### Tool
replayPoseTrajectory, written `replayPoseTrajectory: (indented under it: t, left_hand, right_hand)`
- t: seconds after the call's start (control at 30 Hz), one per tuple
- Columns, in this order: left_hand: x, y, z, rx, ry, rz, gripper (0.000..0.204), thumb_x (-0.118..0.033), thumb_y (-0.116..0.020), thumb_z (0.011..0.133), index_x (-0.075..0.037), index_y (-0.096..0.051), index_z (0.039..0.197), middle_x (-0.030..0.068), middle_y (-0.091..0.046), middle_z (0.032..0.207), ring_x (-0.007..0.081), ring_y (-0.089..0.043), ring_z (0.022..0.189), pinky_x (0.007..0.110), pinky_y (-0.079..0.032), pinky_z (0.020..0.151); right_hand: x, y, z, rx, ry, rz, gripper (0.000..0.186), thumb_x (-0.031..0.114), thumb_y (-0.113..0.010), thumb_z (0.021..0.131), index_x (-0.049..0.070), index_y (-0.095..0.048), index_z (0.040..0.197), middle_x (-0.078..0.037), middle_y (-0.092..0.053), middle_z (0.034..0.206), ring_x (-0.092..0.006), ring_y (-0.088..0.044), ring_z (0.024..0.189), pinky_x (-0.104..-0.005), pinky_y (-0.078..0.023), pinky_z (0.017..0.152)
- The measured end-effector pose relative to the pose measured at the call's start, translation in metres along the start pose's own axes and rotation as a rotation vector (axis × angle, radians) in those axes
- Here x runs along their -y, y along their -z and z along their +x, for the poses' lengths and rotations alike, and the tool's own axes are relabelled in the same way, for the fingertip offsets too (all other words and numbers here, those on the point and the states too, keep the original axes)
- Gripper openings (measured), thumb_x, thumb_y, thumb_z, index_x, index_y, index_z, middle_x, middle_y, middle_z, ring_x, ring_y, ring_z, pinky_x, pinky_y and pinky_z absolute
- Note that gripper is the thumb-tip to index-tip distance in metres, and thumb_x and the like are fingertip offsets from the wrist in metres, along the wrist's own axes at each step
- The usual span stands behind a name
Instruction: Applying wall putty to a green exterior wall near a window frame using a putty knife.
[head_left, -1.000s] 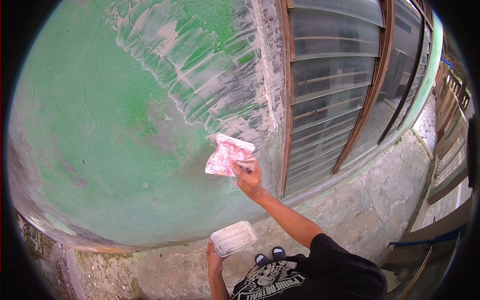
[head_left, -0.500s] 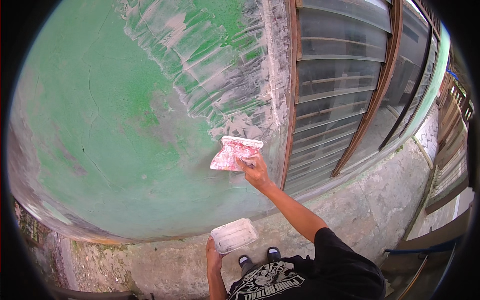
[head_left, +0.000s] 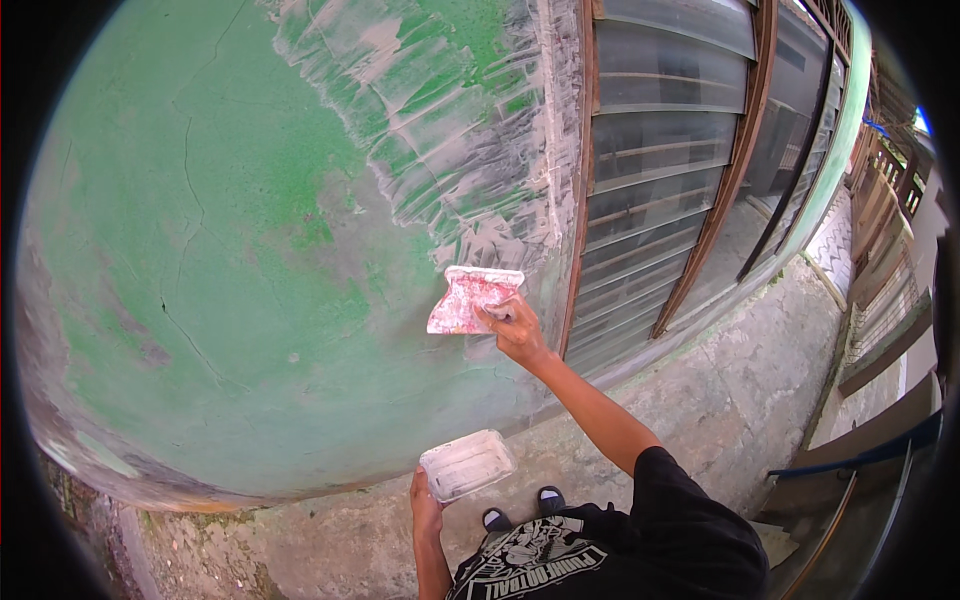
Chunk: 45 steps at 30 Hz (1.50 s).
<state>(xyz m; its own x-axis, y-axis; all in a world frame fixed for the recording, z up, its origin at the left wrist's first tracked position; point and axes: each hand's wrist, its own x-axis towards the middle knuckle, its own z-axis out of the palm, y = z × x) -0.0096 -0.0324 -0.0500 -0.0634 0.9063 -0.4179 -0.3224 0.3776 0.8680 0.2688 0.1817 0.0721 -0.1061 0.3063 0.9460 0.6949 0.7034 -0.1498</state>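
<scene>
My right hand grips a red putty spreader smeared with white putty. The spreader lies against or very close to the green wall, just below a streaky patch of whitish-grey putty. Lower down, my left hand clasps one end of a shallow rectangular tray, its surface coated with pale putty. The left fingers are partly hidden by the tray.
Right of the coated patch stands a louvered glass window in a brown wooden frame. Concrete floor runs along the wall, with my sandaled feet on it. A thin dark crack runs down the wall at left.
The view has tilted slightly, shifting the wall and window in the picture. Both hands keep their holds, and the spreader stays near the patch's lower end.
</scene>
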Motion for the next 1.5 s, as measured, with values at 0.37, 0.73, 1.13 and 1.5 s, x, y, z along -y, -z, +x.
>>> replayPoseTrajectory:
  t: [0.37, 0.73, 1.13, 1.5]
  left_hand:
    - [-0.010, 0.028, 0.014, 0.060, -0.006, -0.069, 0.048, -0.042, -0.039, 0.104, -0.006, -0.052, 0.134, 0.0086, -0.063, 0.125, 0.0209, -0.064, 0.110, 0.037, -0.054, 0.087]
    - [-0.082, -0.012, 0.023, 0.374, -0.024, 0.093, 0.051, -0.039, -0.043, 0.105, 0.002, -0.055, 0.131, 0.0082, -0.063, 0.124, 0.0130, -0.058, 0.109, 0.028, -0.045, 0.096]
    - [-0.099, -0.013, 0.015, 0.405, -0.014, 0.123, 0.049, -0.037, -0.046, 0.104, 0.004, -0.060, 0.126, 0.0078, -0.066, 0.116, 0.0115, -0.059, 0.102, 0.027, -0.046, 0.090]
    - [-0.098, -0.011, 0.019, 0.305, 0.025, 0.067, 0.050, -0.041, -0.046, 0.103, 0.003, -0.065, 0.115, 0.0068, -0.068, 0.105, 0.0116, -0.061, 0.092, 0.027, -0.049, 0.084]
  right_hand:
    - [0.089, 0.057, 0.002, 0.047, -0.702, 0.537, 0.030, 0.000, -0.070, 0.085, 0.001, -0.068, 0.115, -0.006, -0.061, 0.088, -0.0162, -0.057, 0.085, -0.0270, -0.046, 0.074]
    - [0.077, 0.062, 0.008, 1.026, -0.644, 0.712, 0.027, 0.010, -0.070, 0.085, -0.003, -0.066, 0.109, -0.016, -0.070, 0.098, -0.0206, -0.065, 0.086, -0.0329, -0.049, 0.082]
    - [0.051, 0.054, 0.016, 1.042, -0.652, 0.597, 0.029, 0.010, -0.071, 0.082, -0.003, -0.067, 0.107, -0.019, -0.070, 0.097, -0.0255, -0.065, 0.084, -0.0338, -0.049, 0.081]
    - [0.041, 0.067, 0.040, 0.876, -0.834, 0.673, 0.021, 0.006, -0.069, 0.089, -0.002, -0.067, 0.108, -0.005, -0.070, 0.092, -0.0067, -0.051, 0.081, -0.0269, -0.047, 0.078]
